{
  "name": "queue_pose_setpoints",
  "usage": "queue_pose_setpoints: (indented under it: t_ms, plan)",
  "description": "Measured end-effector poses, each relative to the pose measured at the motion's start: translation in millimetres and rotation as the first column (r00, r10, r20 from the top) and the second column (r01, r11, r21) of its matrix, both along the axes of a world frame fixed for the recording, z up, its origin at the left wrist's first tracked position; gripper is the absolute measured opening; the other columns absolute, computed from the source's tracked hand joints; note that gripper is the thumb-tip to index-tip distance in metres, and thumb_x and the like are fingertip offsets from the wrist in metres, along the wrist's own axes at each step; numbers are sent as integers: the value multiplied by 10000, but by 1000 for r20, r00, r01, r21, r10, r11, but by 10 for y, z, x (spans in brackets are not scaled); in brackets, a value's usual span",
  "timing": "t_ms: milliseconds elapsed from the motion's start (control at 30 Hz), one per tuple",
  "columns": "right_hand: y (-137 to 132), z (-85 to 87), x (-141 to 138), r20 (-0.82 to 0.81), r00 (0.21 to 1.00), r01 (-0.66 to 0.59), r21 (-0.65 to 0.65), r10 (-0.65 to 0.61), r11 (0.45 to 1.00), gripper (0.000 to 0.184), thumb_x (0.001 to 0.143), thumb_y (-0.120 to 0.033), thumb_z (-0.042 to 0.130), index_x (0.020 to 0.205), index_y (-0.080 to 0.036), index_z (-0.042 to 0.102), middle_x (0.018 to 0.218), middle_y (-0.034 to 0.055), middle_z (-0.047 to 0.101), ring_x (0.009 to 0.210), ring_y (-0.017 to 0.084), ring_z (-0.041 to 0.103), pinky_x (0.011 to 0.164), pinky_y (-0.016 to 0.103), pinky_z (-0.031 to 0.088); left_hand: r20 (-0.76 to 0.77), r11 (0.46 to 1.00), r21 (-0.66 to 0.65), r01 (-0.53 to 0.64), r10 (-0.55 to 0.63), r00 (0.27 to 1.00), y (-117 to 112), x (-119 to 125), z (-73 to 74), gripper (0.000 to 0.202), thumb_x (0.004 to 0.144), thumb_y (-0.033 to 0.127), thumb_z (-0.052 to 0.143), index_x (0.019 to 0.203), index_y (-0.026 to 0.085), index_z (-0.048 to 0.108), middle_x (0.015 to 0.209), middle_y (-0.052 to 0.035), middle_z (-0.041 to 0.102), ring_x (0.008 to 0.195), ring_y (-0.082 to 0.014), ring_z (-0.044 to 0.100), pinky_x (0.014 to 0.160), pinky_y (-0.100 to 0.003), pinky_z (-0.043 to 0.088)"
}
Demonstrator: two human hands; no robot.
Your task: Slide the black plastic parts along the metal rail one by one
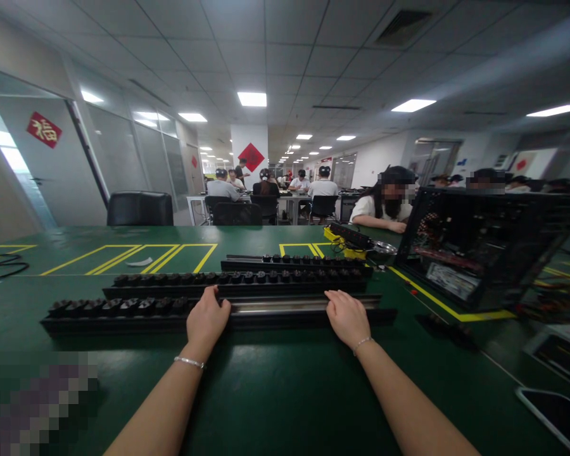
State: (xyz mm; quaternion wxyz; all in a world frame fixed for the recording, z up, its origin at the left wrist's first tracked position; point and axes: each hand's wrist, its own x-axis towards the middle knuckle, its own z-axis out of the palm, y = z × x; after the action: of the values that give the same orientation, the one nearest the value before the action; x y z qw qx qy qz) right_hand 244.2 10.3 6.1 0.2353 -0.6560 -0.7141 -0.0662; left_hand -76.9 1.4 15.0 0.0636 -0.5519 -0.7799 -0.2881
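In the head view, two bare hands rest on the nearest of three long black rails lying across a green table (275, 392). The left hand (204, 320) is near the middle of the near rail (275, 320), just right of a row of black parts (111, 307); its fingers are bunched over the rail, thumb out to the right. The right hand (349, 316) is on the bare stretch towards the other end, fingers close together and reaching over the edge. The fingertips are partly hidden, so I cannot tell whether either hand truly grips

What could go wrong, as I judge it: uneven pressure from the hands could swing the near rail or push it into the middle rail (237, 278) close behind, with the far rail (294, 261) beyond. If the parts are loose, lifting one end could send them sliding along the track. A hard shove to the right could carry the rail towards the open computer case (456, 253)

The near rail lies flat, its long axis running left to right, almost square to the person. The end with the parts points left; the bare end points right, towards the case's side of the table
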Motion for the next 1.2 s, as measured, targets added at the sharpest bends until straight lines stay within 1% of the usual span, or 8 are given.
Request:
queue_pose_setpoints:
  t_ms: [133,233,433,500,667,733,967,1200]
  plan:
    - [15,-16,4,-1,1000,2,-1,-2,1000,452,878,-249,299,1213,-210,599,1267,33,584,1228,182,445,994,358,318,-62,998,62,-14,17,998,-3,-65,-14,521,778,430,471,1162,78,504,1085,-165,656,1027,-284,607,897,-373,440]
    - [14,-19,3,-4,1000,5,-1,-5,1000,457,875,-242,295,1217,-209,597,1271,30,581,1230,182,443,999,359,311,-76,1000,24,-3,5,997,-37,-84,-13,557,794,469,441,1169,66,527,1100,-167,656,1036,-283,605,917,-373,431]
    - [-9,5,-7,-4,1000,12,-10,-12,1000,461,881,-249,286,1225,-212,591,1275,28,579,1233,180,441,1002,358,306,-154,1000,19,-20,23,988,-56,-72,-38,626,811,494,394,1209,29,527,1198,-207,604,1142,-294,544,951,-384,413]
    - [-12,12,-12,-2,1000,17,-12,-17,1000,459,882,-250,287,1223,-212,592,1274,30,580,1233,181,441,999,358,308,-159,1000,8,-17,18,987,-48,-69,-45,619,814,491,391,1210,38,535,1203,-193,607,1167,-285,528,965,-384,406]
    - [-2,0,-14,14,1000,12,1,-12,1000,457,881,-248,286,1211,-207,600,1268,30,585,1225,182,449,988,361,318,-158,999,-32,30,-35,987,-41,-89,-43,494,827,472,392,1126,149,618,1270,-95,585,1238,-255,469,994,-391,391]
    - [7,-15,-10,18,1000,11,17,-12,1000,453,875,-239,293,1206,-209,601,1263,25,588,1220,179,454,985,358,320,-159,997,-45,57,-63,985,-49,-108,-39,482,830,471,397,1136,170,616,1273,-76,585,1244,-248,464,1004,-386,384]
    - [9,-28,-1,11,1000,3,26,-3,1000,456,877,-245,288,1209,-203,597,1264,22,588,1225,180,450,986,365,321,-195,993,-66,95,-106,975,-103,-161,-67,639,835,507,392,1267,48,498,1308,-157,540,1253,-264,452,1027,-375,360]
    - [1,-9,-1,8,1000,10,4,-10,1000,458,877,-249,287,1214,-207,595,1276,28,579,1232,181,443,994,363,313,-242,986,-57,154,-163,956,-83,-216,-141,589,849,516,376,1233,104,548,1334,-122,523,1270,-251,435,1040,-379,346]
